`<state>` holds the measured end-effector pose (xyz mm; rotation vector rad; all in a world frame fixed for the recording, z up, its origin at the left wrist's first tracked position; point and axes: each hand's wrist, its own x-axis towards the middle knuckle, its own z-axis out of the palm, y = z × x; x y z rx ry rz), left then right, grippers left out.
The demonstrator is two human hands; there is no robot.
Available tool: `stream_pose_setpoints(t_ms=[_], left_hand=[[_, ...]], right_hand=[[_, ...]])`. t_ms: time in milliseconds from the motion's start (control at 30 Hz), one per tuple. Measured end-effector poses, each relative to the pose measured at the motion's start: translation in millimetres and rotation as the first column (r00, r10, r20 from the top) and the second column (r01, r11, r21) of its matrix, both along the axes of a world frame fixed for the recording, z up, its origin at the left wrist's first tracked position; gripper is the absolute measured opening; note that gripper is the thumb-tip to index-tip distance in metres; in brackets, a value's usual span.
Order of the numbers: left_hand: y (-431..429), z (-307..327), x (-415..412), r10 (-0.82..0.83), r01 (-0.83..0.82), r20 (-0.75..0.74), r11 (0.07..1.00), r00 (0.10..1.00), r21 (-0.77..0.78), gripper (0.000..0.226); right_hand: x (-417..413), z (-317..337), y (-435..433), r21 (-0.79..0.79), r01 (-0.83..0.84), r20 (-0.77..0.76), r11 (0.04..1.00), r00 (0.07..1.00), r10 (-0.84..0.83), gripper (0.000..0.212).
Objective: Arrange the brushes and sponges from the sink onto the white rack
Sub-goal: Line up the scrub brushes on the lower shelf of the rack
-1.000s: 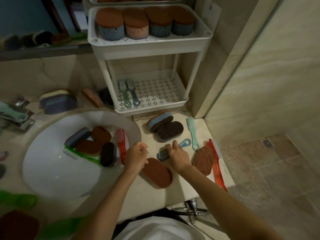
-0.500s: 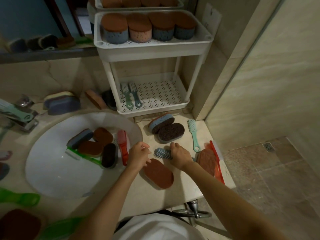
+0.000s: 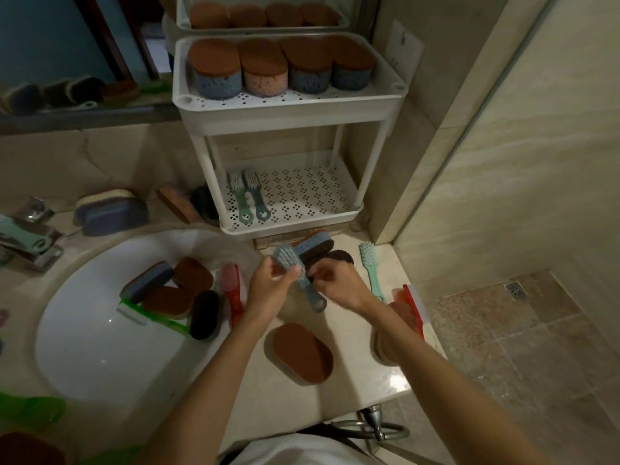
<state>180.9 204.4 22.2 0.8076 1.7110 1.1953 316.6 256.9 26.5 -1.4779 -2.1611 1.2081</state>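
A small blue brush (image 3: 295, 273) is lifted above the counter between both hands. My left hand (image 3: 268, 290) pinches its bristle head, and my right hand (image 3: 339, 283) pinches the handle near the middle. The white rack (image 3: 292, 226) stands behind; its lower shelf holds two small brushes (image 3: 248, 199), its upper shelf several brown-topped sponges (image 3: 265, 72). The white sink (image 3: 100, 347) at the left holds several sponges (image 3: 167, 290), a green brush (image 3: 154, 317) and a red brush (image 3: 233, 293).
On the counter lie a brown sponge (image 3: 302, 352), a mint brush (image 3: 370, 270), a red brush (image 3: 414, 310), and two sponges (image 3: 318, 251) in front of the rack. A tap (image 3: 27, 239) stands at the left. The counter edge drops to a tiled floor (image 3: 520, 330) on the right.
My right hand picked the blue brush up off the counter and raised it toward the rack. My left hand came up and took hold of its bristle end.
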Motion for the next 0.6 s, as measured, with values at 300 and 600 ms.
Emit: stream_pose_setpoints(t_ms=[300,600], left_hand=[[34.9,27.1,3.3,0.008,-0.018,0.229,0.999,0.973,0.043,0.016],[42.9,17.6,13.7,0.027,-0.021,0.151,0.999,0.988,-0.039,0.015]], right_hand=[[39.9,-36.1,64.7,0.029,0.52,0.377,0.854,0.785,-0.491,0.051],[45.3,-54.2,73.7,-0.055,0.539,0.437,0.841,0.77,-0.465,0.043]])
